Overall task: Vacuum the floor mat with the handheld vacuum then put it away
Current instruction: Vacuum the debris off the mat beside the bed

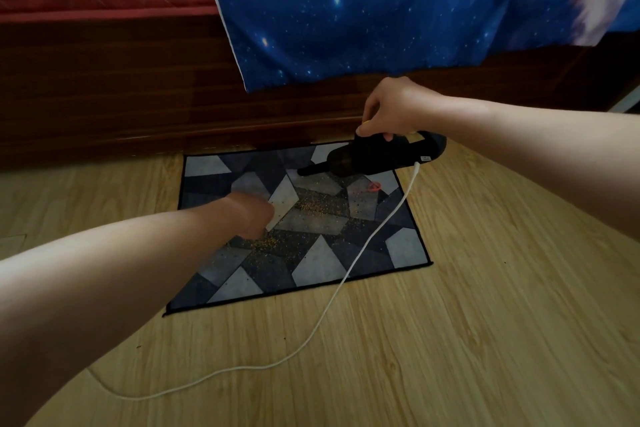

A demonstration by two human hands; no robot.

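Observation:
A grey and dark blue patchwork floor mat (322, 263) lies on the wooden floor, with yellowish crumbs (311, 206) scattered over its middle. My right hand (391, 111) grips the top handle of the black handheld vacuum (374, 158) and holds it just above the mat's far right part, nozzle pointing left and down. My left hand (254, 215) reaches down to the mat's middle left and looks blurred; its fingers are hidden behind the wrist. A white cord (363, 250) runs from the vacuum's rear across the mat onto the floor.
A small orange-red object (374, 187) lies on the mat under the vacuum. A dark wooden bed frame (138, 97) stands just beyond the mat, with a blue starry blanket (363, 10) hanging over it. The cord loops over the floor (485, 322) in front.

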